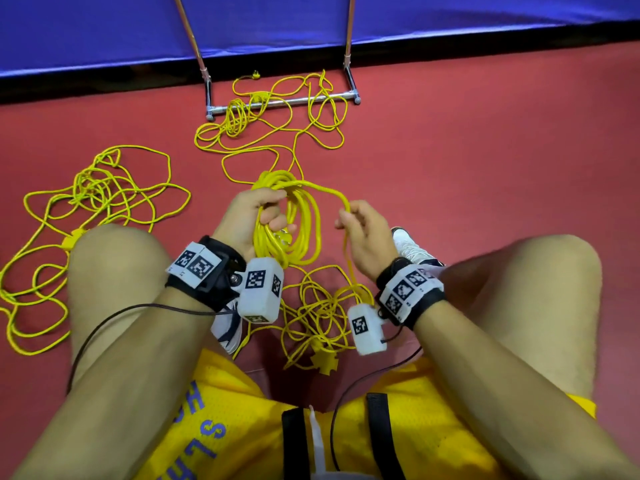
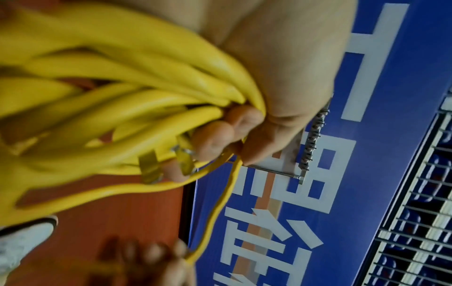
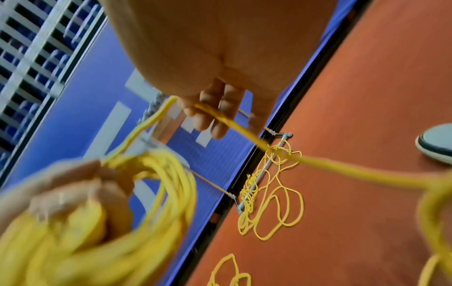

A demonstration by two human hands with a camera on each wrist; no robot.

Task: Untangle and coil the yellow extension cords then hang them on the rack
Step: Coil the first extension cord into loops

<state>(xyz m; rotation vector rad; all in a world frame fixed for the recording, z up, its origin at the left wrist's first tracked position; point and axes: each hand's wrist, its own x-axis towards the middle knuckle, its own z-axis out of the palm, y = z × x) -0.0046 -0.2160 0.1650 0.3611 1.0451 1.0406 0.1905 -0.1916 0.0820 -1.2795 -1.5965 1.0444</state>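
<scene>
1. Nearest, between the bent bare knees, a loose heap of thin, smooth yellow cord lies on the matte red floor with a cross-shaped socket block at its near edge
2. The left hand is clamped round a coil of round, glossy yellow cord, fingers curled through the loops; flat brass plug prongs poke out beside the fingertips
3. The right hand, apart from the left, pinches a single strand that arcs over from the coil; its fingers are bent, palm turned inward
4. Farther off, a second tangle sprawls at left; a third tangle drapes over the chrome tubular rack standing before the blue padded wall
</scene>
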